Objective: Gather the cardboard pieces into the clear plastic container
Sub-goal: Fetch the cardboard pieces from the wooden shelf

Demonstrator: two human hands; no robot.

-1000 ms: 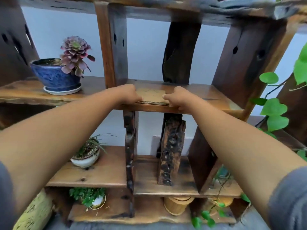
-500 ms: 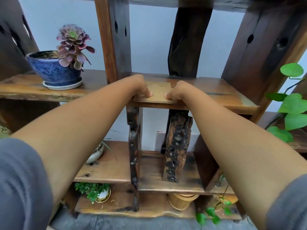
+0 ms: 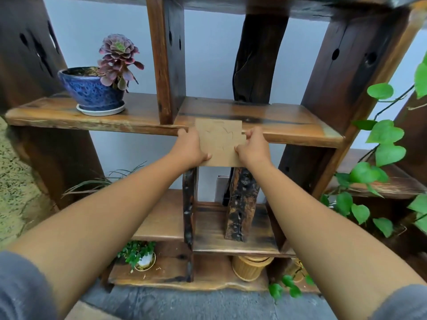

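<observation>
1. A home or garden-room display corner: a rustic shelving unit (image 3: 265, 116) of dark, rough-hewn timber stands before a pale wall.
2. Up and left of the person's gripping hands, a purple succulent (image 3: 117, 56) sits in a blue glazed pot (image 3: 92, 91) on a white saucer.
3. A leafy green vine (image 3: 383, 144) trails at the right.
4. Below the grip, small potted plants (image 3: 138, 252) and a woven basket (image 3: 248, 267) occupy the lower shelves.
</observation>
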